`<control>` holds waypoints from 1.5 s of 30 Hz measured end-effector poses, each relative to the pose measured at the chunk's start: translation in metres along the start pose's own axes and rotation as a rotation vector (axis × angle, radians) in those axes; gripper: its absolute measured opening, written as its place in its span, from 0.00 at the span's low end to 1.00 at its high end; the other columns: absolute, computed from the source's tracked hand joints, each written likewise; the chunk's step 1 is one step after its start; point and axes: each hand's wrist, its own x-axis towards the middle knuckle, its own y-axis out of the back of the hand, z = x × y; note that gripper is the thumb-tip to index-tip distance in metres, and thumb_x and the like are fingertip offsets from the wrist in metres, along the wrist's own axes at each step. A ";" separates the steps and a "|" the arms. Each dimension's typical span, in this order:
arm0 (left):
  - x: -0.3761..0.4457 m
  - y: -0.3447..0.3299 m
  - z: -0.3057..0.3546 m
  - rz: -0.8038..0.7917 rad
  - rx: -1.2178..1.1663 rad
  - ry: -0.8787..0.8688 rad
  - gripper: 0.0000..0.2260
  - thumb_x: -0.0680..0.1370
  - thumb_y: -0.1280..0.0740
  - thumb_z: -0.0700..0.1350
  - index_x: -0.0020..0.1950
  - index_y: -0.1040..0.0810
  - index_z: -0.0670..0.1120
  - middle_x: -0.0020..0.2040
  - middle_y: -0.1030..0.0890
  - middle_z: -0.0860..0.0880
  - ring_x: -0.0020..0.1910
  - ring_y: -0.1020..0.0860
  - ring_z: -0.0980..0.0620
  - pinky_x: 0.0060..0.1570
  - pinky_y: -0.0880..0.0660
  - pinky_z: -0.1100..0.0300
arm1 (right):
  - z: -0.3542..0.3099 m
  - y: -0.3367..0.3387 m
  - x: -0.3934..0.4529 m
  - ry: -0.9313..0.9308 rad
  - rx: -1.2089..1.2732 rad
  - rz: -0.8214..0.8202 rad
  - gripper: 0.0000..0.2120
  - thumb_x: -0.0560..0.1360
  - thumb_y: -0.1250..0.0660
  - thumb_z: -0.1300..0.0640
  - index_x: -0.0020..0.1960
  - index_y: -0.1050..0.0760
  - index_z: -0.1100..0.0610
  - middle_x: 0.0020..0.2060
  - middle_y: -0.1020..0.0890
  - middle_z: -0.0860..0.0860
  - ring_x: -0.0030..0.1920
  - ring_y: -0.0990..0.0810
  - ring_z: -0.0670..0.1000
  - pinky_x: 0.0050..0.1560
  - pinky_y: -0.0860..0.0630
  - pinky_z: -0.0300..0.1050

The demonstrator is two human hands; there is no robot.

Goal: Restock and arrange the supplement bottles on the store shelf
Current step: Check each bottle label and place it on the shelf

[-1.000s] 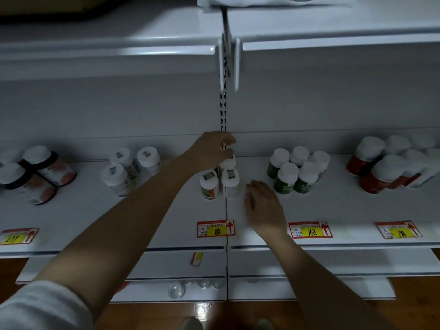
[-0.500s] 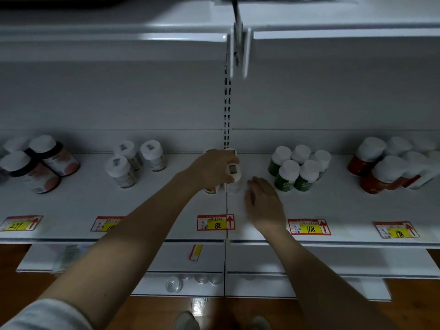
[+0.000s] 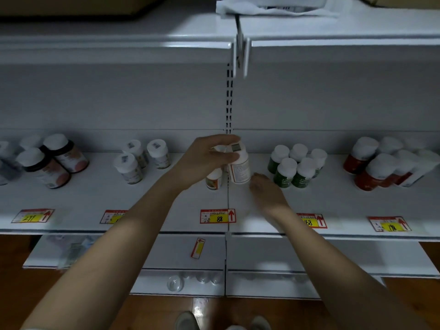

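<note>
My left hand [image 3: 209,158] grips the cap of a white supplement bottle [image 3: 240,169] with a red-edged label, held tilted just above the shelf [image 3: 166,201] at its middle seam. Another small white-capped bottle [image 3: 214,178] with an orange label stands under that hand. My right hand [image 3: 265,190] rests flat on the shelf, fingers straight, just right of the held bottle and apart from it. A cluster of green bottles [image 3: 295,166] stands to the right of my right hand.
Dark bottles with white caps [image 3: 51,160] stand at far left, pale bottles [image 3: 140,158] left of centre, red bottles [image 3: 385,163] at far right. Price tags [image 3: 217,216] line the shelf front. A lower shelf [image 3: 185,281] holds clear containers. An upper shelf [image 3: 119,44] overhangs.
My left hand has pulled a white bottle forward and up from the back of the middle group. My right hand has stayed on the shelf, shifting slightly.
</note>
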 end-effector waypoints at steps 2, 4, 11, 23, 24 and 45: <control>-0.014 0.003 0.010 -0.004 -0.138 0.021 0.17 0.77 0.30 0.37 0.64 0.22 0.49 0.61 0.19 0.53 0.55 0.18 0.57 0.50 0.20 0.61 | -0.013 0.011 -0.010 0.006 0.143 0.007 0.16 0.84 0.43 0.56 0.69 0.26 0.53 0.68 0.24 0.49 0.67 0.26 0.49 0.63 0.30 0.42; -0.026 0.008 0.017 0.003 -0.205 0.030 0.16 0.77 0.30 0.36 0.63 0.22 0.49 0.61 0.19 0.51 0.56 0.17 0.52 0.52 0.19 0.56 | -0.037 0.023 -0.030 0.011 0.462 0.005 0.13 0.83 0.41 0.57 0.63 0.21 0.54 0.61 0.18 0.48 0.62 0.21 0.49 0.60 0.25 0.41; -0.061 0.023 0.037 0.098 -0.263 0.031 0.10 0.78 0.31 0.42 0.59 0.19 0.45 0.55 0.15 0.46 0.53 0.16 0.48 0.48 0.18 0.56 | -0.094 0.047 -0.108 0.088 1.177 -0.184 0.12 0.81 0.41 0.60 0.61 0.23 0.59 0.55 0.15 0.57 0.57 0.16 0.56 0.56 0.19 0.49; -0.091 0.007 0.030 0.197 -0.198 0.065 0.12 0.71 0.24 0.40 0.53 0.19 0.46 0.47 0.14 0.51 0.46 0.15 0.55 0.45 0.21 0.66 | -0.102 0.030 -0.134 0.088 1.189 -0.122 0.13 0.78 0.36 0.64 0.61 0.25 0.58 0.51 0.14 0.56 0.53 0.15 0.54 0.50 0.18 0.42; -0.092 0.008 0.030 0.198 -0.203 0.069 0.12 0.72 0.24 0.40 0.54 0.19 0.45 0.46 0.14 0.52 0.46 0.15 0.55 0.45 0.21 0.66 | -0.102 0.029 -0.135 0.089 1.190 -0.125 0.13 0.77 0.35 0.64 0.62 0.25 0.59 0.52 0.14 0.57 0.54 0.15 0.54 0.50 0.18 0.42; -0.107 0.002 0.028 0.175 -0.248 0.076 0.11 0.74 0.26 0.38 0.53 0.18 0.50 0.49 0.16 0.44 0.46 0.15 0.49 0.44 0.18 0.59 | -0.107 0.024 -0.136 0.154 0.977 -0.079 0.21 0.73 0.30 0.57 0.66 0.24 0.58 0.55 0.15 0.51 0.59 0.18 0.51 0.58 0.20 0.44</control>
